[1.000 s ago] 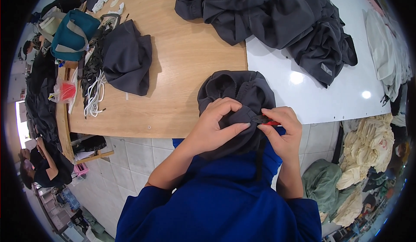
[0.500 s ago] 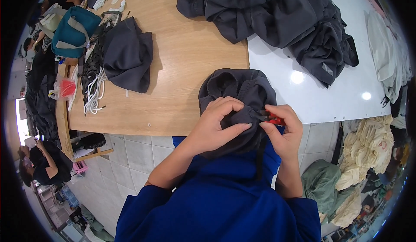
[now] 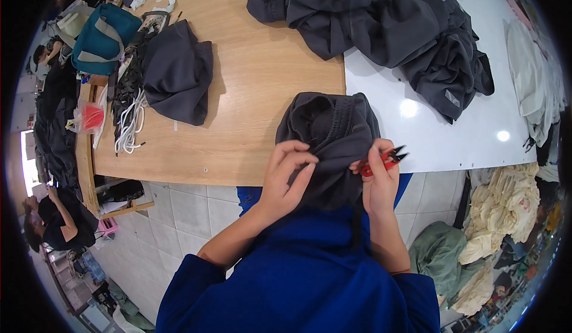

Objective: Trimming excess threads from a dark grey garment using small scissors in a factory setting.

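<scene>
A dark grey garment with a gathered elastic opening lies bunched at the table's front edge and hangs down toward my lap. At its left side, my left hand has curled fingers, with thumb and forefinger closed together on the cloth. My right hand holds red-handled thread snips in its palm and fingers. Their dark blades point up and to the right, away from the cloth. The right fingertips touch the garment's right side. A dark strap or cord hangs below the garment, over my blue top.
Dark grey garments are heaped at the far side, across wood and white tabletops. Another folded one lies left, beside white cords and a teal bag. Cream cloth is piled right. Other people sit at far left.
The snips have swung away from the cloth and now point up and right in my right hand. My left hand has shifted left, and the garment's opening shows more.
</scene>
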The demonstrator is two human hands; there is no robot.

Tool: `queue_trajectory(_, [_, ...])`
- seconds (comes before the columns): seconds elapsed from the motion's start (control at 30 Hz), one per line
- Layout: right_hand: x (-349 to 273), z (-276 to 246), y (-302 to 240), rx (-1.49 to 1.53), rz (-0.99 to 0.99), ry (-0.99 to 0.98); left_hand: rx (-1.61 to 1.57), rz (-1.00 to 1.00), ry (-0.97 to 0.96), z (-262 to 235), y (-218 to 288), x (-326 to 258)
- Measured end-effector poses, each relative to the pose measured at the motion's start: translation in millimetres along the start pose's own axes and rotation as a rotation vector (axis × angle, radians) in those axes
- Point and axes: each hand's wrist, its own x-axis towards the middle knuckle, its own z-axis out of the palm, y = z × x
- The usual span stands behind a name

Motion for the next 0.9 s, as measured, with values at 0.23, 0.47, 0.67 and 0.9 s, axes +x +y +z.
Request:
queue_trajectory(0.23, [6.0,-2.3,-16.1,0.059,-0.287,-0.156,0.166,0.176,-0.092,-0.5,-21.3,-12.7])
queue_trajectory(0.47, [21.1,12.7,-43.5,-1.298,-0.266,-0.448,0.278,0.323,-0.204,-5.9,-13.9,-19.0])
queue_trajectory(0.67, [12.2,-3.0,-46.9,-1.301,-0.187,-0.506,-0.086,-0.619,-0.211,-33.4,-27.6,-26.7])
queue_trajectory(0.9, [-2.7,-8.2,-51.1,-1.086,-0.178,-0.575,-0.595,-0.614,-0.047,3.5,-32.1,-7.0])
